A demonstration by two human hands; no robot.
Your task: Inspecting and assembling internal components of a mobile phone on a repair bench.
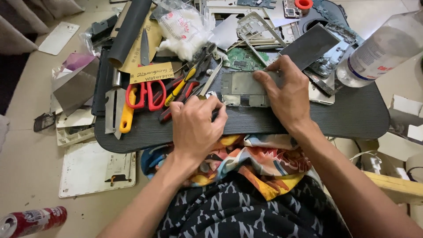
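A flat grey metal plate [240, 88] from a taken-apart device lies on the dark lap tray [352, 114]. My right hand [286, 94] presses down on the plate's right side, fingers spread over it. My left hand [196, 123] is closed around a thin tool whose tip sits at the plate's lower left corner; the tool itself is mostly hidden by my fingers.
Red-handled scissors [147, 94], pliers [183, 88], a yellow-handled knife [125, 117] and tweezers lie left of the plate. A green circuit board [244, 59], metal frames and a bag of cotton [183, 26] sit behind. A clear bottle [379, 48] stands at right, a red can [31, 220] on the floor.
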